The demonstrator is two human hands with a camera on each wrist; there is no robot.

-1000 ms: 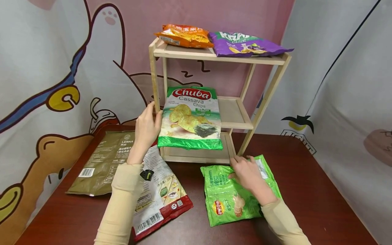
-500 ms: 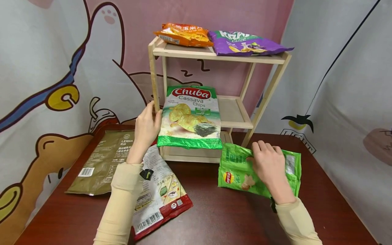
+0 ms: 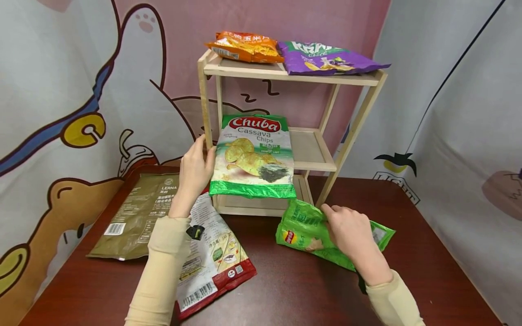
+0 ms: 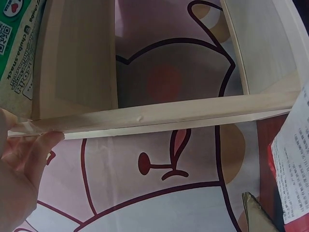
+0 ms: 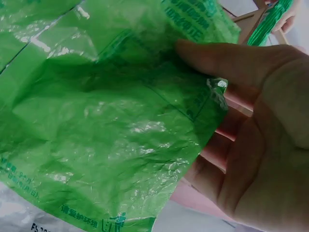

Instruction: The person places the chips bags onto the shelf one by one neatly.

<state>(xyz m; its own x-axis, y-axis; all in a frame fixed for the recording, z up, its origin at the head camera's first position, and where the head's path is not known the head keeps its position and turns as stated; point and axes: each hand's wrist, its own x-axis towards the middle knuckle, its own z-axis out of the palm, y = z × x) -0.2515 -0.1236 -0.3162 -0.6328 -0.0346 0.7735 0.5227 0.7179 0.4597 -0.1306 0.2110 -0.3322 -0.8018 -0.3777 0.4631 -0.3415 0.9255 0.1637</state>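
My right hand [image 3: 351,235] grips a green bag of chips [image 3: 303,226] by its upper edge, in front of the rack's lower right. In the right wrist view the thumb presses on the green bag [image 5: 120,121], with the other fingers behind it. My left hand [image 3: 195,170] holds the left front post of a wooden shelf rack [image 3: 205,97]. The left wrist view shows the left hand [image 4: 24,164] with its thumb against the post [image 4: 159,113]. Beside that hand, a green and white bag of cassava chips [image 3: 253,156] leans out over the middle shelf's front.
An orange bag [image 3: 246,47] and a purple bag [image 3: 326,61] lie on the top shelf. On the table [image 3: 265,280], a brown bag [image 3: 136,217] and a red and white bag [image 3: 220,262] lie at the left, partly behind the left arm.
My right hand has lifted the green bag from the table and swung it right, then back left and slightly down, its face tilting and folding. The left hand stays on the post.
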